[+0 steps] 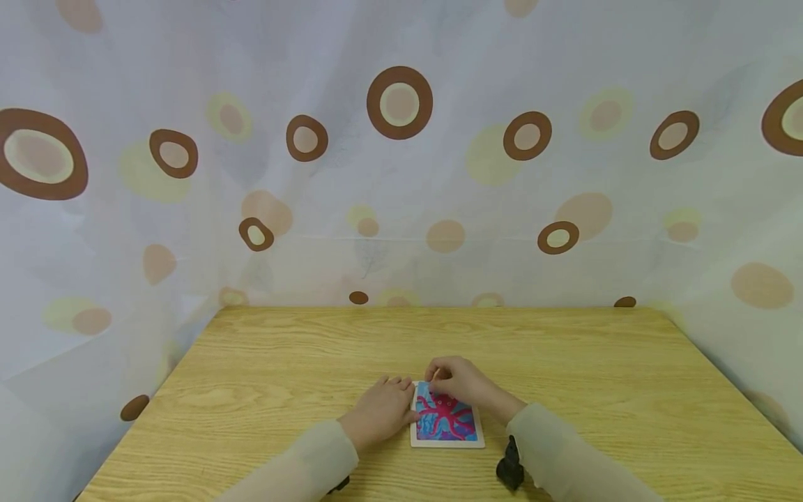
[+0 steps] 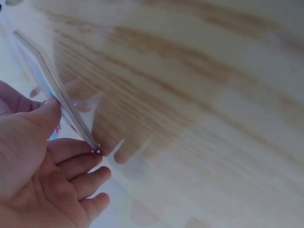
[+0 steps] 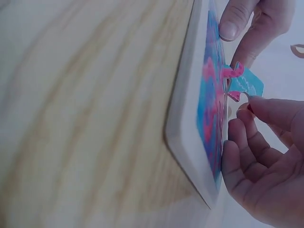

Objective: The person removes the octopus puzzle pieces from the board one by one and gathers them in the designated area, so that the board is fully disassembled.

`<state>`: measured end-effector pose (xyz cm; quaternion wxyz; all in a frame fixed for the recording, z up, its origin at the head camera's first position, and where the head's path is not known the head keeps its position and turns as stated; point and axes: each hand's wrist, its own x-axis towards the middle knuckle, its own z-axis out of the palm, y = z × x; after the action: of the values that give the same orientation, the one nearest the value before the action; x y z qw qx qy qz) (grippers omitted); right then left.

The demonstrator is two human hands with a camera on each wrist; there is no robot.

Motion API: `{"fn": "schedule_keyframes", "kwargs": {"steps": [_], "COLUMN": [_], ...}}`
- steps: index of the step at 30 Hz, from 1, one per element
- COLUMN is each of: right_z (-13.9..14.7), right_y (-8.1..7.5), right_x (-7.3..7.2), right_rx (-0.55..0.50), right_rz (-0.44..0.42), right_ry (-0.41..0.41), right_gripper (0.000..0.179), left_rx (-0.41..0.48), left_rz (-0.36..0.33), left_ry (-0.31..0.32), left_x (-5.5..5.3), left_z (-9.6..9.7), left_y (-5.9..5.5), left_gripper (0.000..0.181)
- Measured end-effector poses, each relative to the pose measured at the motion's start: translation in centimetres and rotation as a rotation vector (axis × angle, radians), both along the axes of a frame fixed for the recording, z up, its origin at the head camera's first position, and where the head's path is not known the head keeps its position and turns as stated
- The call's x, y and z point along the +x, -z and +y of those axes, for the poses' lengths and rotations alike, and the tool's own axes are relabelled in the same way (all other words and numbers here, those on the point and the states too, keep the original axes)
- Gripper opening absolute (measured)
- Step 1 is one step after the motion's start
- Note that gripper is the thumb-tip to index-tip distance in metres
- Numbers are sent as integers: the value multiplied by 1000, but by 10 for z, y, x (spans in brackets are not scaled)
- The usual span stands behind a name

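Observation:
An octopus jigsaw puzzle [image 1: 447, 425], pink on blue and purple in a pale tray, lies on the table. My left hand [image 1: 381, 411] rests along its left side, thumb on the tray edge [image 2: 66, 102] and fingers loosely stretched out. Over the puzzle's upper part is my right hand [image 1: 463, 382]. In the right wrist view its thumb and index finger pinch a puzzle piece [image 3: 248, 84], blue with pink bits, which stands tilted up from the picture. The other fingers of that hand are bent beside the puzzle's face.
The wood-grain table [image 1: 301, 355] stretches around the puzzle. A white curtain [image 1: 401, 181] with brown and beige circles hangs behind it and at both sides. A black wrist device [image 1: 511, 466] sits by the right sleeve.

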<state>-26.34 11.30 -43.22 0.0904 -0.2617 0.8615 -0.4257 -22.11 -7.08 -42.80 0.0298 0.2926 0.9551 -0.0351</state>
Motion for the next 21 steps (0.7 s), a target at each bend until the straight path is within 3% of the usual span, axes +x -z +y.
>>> {"fn": "schedule_keyframes", "kwargs": {"steps": [9, 17, 21], "right_z": [18, 59, 83], "right_y": [-3, -16, -17], "right_x": [-6, -10, -13], "right_rx": [-99, -76, -48], "right_rz": [-124, -93, -102], "right_ry": [85, 142, 154], "right_gripper": [6, 10, 12], "left_rx": [18, 40, 95], "left_rz": [12, -54, -137], "left_ry": [34, 57, 57], "left_x": [-2, 3, 5], "left_z": [-2, -10, -14], "left_y": [0, 3, 2], "left_gripper": [55, 63, 72]}}
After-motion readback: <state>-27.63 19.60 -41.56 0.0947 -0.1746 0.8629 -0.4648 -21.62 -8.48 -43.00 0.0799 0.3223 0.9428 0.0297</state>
